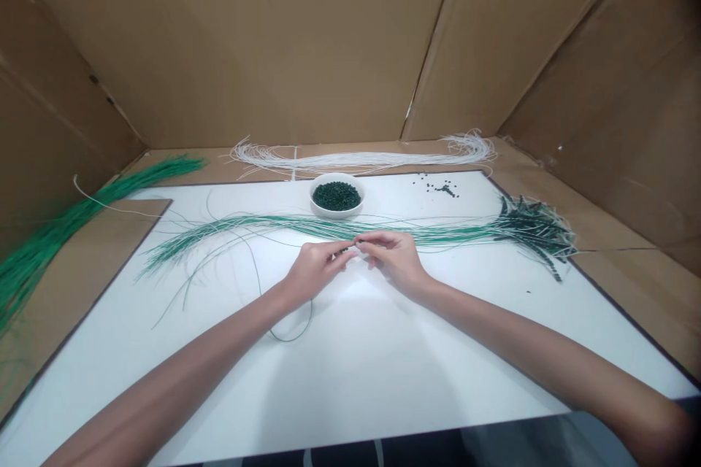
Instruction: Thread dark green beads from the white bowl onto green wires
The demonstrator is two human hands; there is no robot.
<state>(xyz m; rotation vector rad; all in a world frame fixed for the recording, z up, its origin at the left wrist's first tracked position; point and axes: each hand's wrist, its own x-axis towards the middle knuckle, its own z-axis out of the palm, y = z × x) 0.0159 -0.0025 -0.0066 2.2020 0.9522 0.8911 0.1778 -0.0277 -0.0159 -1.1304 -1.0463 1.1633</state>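
On my white board (pixel 383 372) lie three bundles: white cords (pixel 361 159) beyond the far edge, green strands (pixel 328 228) running left to right across the board, and a green bunch (pixel 66 226) off the left edge. One white bowl (pixel 336 210) of dark beads (pixel 336 195) sits at the far edge, with open board nearer me. My left hand (pixel 315 270) and right hand (pixel 394 259) meet mid-board, fingertips (pixel 366 238) pinched closed on something small and dark — too small to tell.

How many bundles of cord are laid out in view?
3: a white bundle along the back, a green bundle at far left, a beaded green bundle across the middle.
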